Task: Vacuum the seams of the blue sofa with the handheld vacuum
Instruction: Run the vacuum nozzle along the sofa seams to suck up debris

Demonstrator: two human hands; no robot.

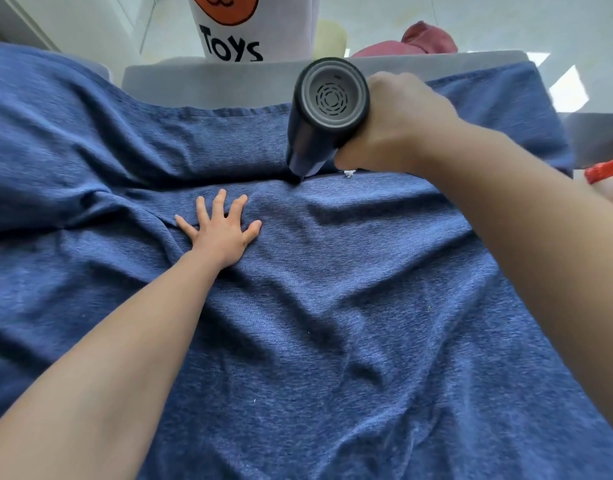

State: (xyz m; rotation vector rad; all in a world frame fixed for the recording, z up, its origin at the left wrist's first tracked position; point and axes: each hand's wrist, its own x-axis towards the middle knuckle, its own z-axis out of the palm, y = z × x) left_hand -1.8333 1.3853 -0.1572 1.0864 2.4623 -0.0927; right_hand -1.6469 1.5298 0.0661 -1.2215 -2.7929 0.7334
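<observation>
Blue knit fabric covers the sofa (333, 306) beneath both of my hands, rumpled into soft folds. My left hand (222, 230) lies flat on the seat cover with its fingers spread and straight, pressing the cloth down. Ahead of it and to the right, my right hand (395, 126) is curled around the black handheld vacuum (324, 116), gripping its body from the right side. I see the vacuum tilted nozzle-down, its round grey vented rear end facing up at me, and its narrow tip touches the crease where the seat meets the backrest, just beyond my left fingertips. A small white scrap (349, 173) lies in that same seam, right below my right hand. Past the grey sofa back (201, 81), beyond my right hand, stands a white bin printed "Toys" (235, 32), with something pink (419, 41) beside it. A red object (606, 169) pokes in at the edge outside my right forearm.
</observation>
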